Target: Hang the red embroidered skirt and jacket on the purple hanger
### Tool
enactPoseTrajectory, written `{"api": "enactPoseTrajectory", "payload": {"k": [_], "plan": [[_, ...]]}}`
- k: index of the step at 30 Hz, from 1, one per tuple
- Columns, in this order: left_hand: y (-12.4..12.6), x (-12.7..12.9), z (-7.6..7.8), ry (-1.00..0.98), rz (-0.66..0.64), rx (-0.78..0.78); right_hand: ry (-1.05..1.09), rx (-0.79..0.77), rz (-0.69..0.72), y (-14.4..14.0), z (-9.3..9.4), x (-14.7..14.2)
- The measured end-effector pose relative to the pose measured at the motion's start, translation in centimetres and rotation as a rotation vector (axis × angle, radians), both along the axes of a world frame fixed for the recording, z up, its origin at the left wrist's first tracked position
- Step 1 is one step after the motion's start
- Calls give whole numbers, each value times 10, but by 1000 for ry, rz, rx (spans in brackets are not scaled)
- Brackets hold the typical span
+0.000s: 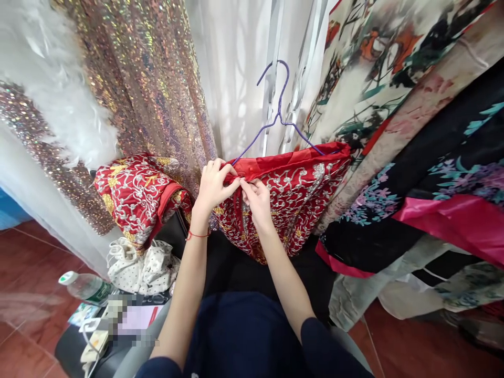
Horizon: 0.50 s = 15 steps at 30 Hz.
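At the centre of the frame, the left hand and right hand each pinch the plain red band of a silver-embroidered red garment, beside the left end of a purple wire hanger. An uneven tug could slide the band off the sloping wire; fingernails might snag raised embroidery.

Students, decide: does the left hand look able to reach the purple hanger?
Probably yes: the left hand sits at the top edge of the red garment, close beside the purple hanger, with nothing visible between them.
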<state>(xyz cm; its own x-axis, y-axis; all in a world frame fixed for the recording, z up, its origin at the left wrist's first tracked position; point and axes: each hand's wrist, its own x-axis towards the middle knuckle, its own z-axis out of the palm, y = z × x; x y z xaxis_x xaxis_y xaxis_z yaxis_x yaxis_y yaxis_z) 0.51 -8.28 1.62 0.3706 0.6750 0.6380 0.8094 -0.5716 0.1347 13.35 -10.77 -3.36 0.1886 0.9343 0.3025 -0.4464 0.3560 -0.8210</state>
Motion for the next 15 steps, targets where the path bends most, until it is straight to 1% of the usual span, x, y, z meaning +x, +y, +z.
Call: {"api": "enactPoseTrajectory", "payload": {"k": [3,5,7,10,12,15], "plan": [[-2,1,0,6,7,-10,117,-21,57,-5,-2,5],[-3,3,-1,14,25,-5,145,-31,93,-9,-5,11],[-4,4,-2,18,35,3,130,-39,139,-12,-8,16],[-5,5,-2,6,24,4,52,-44,223,-18,-8,19],[-6,6,-2,-16,27,-5,-24,-10,188,-28,-4,21],[-5,8,-4,-42,63,-10,-157,110,25,-53,4,27]]}}
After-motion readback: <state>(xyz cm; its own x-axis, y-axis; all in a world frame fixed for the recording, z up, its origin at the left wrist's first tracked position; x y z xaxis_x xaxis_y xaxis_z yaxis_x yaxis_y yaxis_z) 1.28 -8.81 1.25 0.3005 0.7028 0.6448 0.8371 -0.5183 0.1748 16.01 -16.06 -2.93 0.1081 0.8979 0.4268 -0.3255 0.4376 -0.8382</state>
